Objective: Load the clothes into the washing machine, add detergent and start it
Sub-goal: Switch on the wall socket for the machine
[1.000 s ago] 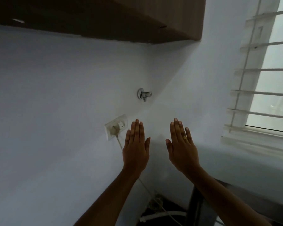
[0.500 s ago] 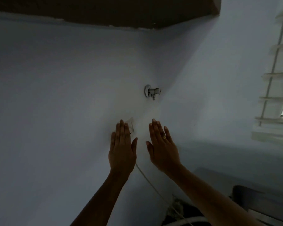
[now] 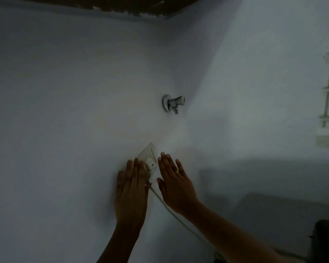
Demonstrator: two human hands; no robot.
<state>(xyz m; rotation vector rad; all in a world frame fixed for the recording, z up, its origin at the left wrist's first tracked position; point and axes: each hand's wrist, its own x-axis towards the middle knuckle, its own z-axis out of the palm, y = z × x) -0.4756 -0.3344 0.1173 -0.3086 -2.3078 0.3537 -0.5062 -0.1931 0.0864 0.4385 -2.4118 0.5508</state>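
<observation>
I look at the low middle of the frame. My left hand [image 3: 130, 194] is flat, fingers straight, and it holds nothing. My right hand [image 3: 176, 185] is flat too and holds nothing. They sit on each side of a white plug [image 3: 150, 164] that is pushed into a wall socket [image 3: 147, 151]. I think the hands are here to check the plug or flip the switch, so the machine gets power. I cannot tell if the fingers touch the wall.

A white cord [image 3: 171, 207] runs from the plug down to the lower right. A dark thing [image 3: 325, 242] at the lower right edge may be the washing machine, but it is too dark to be sure. A small tap [image 3: 172, 103] sticks out of the wall above. I see no clothes and no soap.
</observation>
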